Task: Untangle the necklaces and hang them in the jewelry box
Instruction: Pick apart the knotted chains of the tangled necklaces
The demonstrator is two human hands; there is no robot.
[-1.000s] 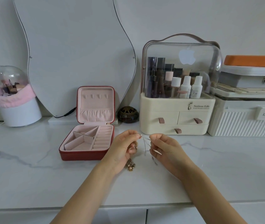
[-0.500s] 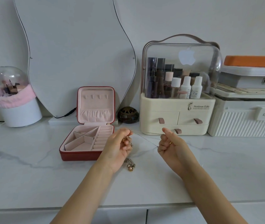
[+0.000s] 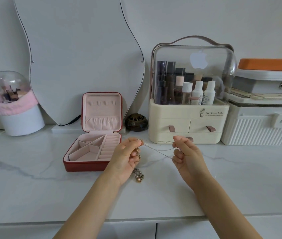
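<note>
A thin silver chain [image 3: 157, 150] is stretched between my two hands above the marble counter. My left hand [image 3: 128, 157] pinches one end, and a gold chain runs down from it to a tangled clump with gold beads [image 3: 138, 175] on the counter. My right hand [image 3: 186, 156] pinches the silver chain's other end with fingers curled. The red jewelry box [image 3: 78, 165] stands open to the left of my left hand, pink inside, with a row of hooks on its upright lid [image 3: 102, 102] and nothing hanging there.
A cream cosmetics organizer [image 3: 188, 125] with a clear dome stands behind my hands. White storage boxes [image 3: 260, 130] are at the right, a small dark jar [image 3: 136, 122] and a curved mirror [image 3: 78, 57] behind the box, a white brush holder [image 3: 21, 119] at the left.
My hands have moved apart and risen slightly, drawing the silver chain out taut between them. The beaded clump has stayed on the counter under my left hand.
</note>
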